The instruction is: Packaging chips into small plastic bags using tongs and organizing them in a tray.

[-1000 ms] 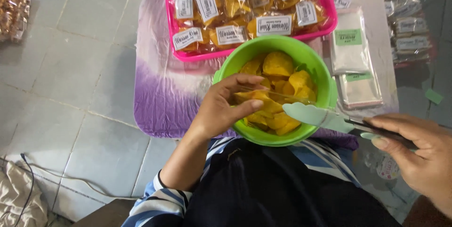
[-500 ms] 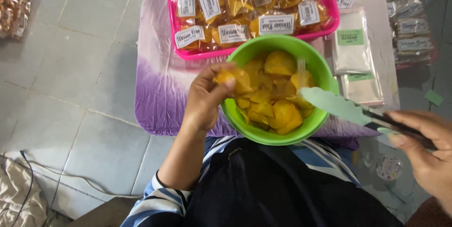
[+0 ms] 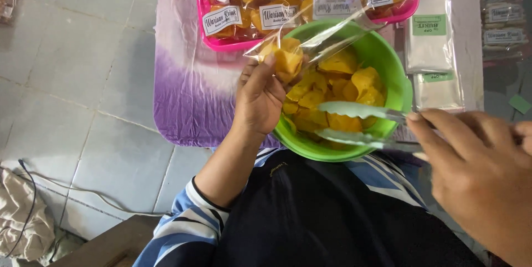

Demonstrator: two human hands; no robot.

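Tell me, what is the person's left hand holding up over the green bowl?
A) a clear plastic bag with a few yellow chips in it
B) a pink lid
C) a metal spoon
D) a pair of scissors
A: the left hand pinches a clear plastic bag with yellow chips inside, above the green bowl, while the right hand works pale green tongs over the chips.
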